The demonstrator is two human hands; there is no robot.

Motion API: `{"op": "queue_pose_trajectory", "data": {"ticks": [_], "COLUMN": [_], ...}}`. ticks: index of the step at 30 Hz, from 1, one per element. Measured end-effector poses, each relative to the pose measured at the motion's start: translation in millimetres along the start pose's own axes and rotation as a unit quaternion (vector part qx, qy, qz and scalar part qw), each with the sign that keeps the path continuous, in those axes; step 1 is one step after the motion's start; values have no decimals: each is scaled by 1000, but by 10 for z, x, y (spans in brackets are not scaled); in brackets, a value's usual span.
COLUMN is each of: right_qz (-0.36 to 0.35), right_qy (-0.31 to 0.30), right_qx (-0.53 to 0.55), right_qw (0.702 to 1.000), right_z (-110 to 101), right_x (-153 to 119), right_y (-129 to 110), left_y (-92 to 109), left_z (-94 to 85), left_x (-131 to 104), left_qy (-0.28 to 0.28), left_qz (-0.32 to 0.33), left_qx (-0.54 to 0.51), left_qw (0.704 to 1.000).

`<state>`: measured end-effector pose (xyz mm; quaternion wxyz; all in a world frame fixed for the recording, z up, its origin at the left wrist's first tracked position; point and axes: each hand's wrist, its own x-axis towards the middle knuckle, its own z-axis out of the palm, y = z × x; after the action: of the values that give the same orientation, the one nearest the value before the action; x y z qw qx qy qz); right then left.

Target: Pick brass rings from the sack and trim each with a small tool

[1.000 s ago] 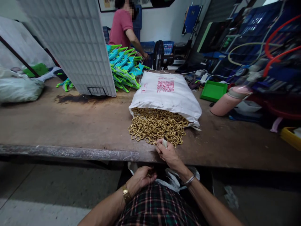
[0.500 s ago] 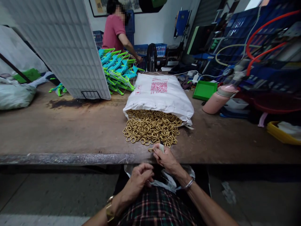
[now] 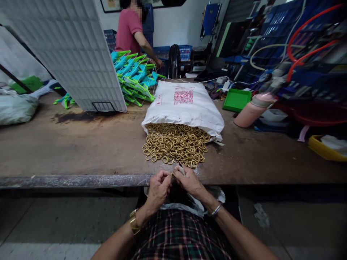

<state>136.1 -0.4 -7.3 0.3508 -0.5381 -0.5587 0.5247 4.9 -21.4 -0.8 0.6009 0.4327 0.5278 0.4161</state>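
Gold rings (image 3: 173, 144) spill from the mouth of a white sack (image 3: 184, 104) with a red printed code onto the brown table (image 3: 81, 151). At the table's front edge my left hand (image 3: 159, 186) and my right hand (image 3: 188, 180) meet, fingertips close together. A single gold ring (image 3: 171, 174), seen nearly edge-on, is pinched between them. My right hand also holds a small tool with a pale body and dark tip (image 3: 181, 169). Below the hands, a plastic bag (image 3: 193, 206) lies partly hidden in front of my lap.
A ribbed white panel (image 3: 78, 54) stands at the left, beside green and blue plastic pieces (image 3: 135, 77). Farther right are a green tray (image 3: 237, 100), a pink bottle (image 3: 251, 112) and a yellow basket (image 3: 328, 150). Behind the table a person in a pink shirt (image 3: 128, 30) reaches rightward.
My left hand has moved up to meet my right hand. The ring in my right fingers has come slightly left, between both hands. The view has shifted slightly.
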Motion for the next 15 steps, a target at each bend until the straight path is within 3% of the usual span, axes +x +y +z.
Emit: {"op": "queue_pose_trajectory", "data": {"ticks": [7,11,15], "right_qz": [-21,-31,-35], "right_qy": [8,-7,27], "right_qx": [-56,-33,-72], "right_qw": [998,999,996], "right_z": [16,6,-6], "right_x": [61,76,76], "right_y": [15,36,26], "left_y": [-54,-78,-79], "left_z": [-38,-46,-49], "left_x": [35,44,46], "left_qy": [-90,-95,-93], "left_qz": [-55,-71,-71], "left_qx": [-65,-116,-143], "left_qw": [992,986,983]}}
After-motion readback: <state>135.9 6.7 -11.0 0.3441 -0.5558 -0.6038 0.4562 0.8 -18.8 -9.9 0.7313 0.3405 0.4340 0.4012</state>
